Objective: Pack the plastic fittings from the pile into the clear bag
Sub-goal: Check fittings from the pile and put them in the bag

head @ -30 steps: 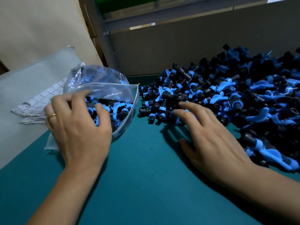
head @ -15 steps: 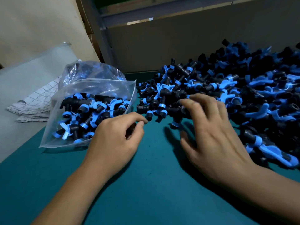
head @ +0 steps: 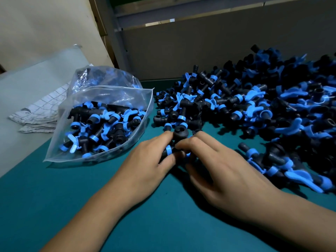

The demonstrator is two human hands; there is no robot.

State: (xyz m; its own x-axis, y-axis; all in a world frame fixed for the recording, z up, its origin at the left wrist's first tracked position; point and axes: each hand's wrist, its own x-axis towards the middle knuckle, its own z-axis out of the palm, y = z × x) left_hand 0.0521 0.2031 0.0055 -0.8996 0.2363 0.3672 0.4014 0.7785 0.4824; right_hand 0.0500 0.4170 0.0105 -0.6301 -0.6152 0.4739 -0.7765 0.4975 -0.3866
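Observation:
A big pile of black and blue plastic fittings (head: 254, 110) covers the right side of the green table (head: 91, 188). The clear bag (head: 101, 122) lies open at the left, partly filled with the same fittings. Between bag and pile, my left hand (head: 151, 164) and my right hand (head: 216, 171) meet around a small clump of fittings (head: 177, 140) on the mat. Fingers of both hands curl round these pieces. The fittings under my fingers are mostly hidden.
A second filled clear bag (head: 101, 75) sits behind the open one. Folded checked cloth (head: 41, 111) lies on a grey sheet (head: 27, 84) at the left. A brown board wall (head: 218, 46) closes the back of the table.
My left hand left the bag and came right to the edge of the pile. My right hand drew a few fittings out of the pile toward me, and both hands now hold them.

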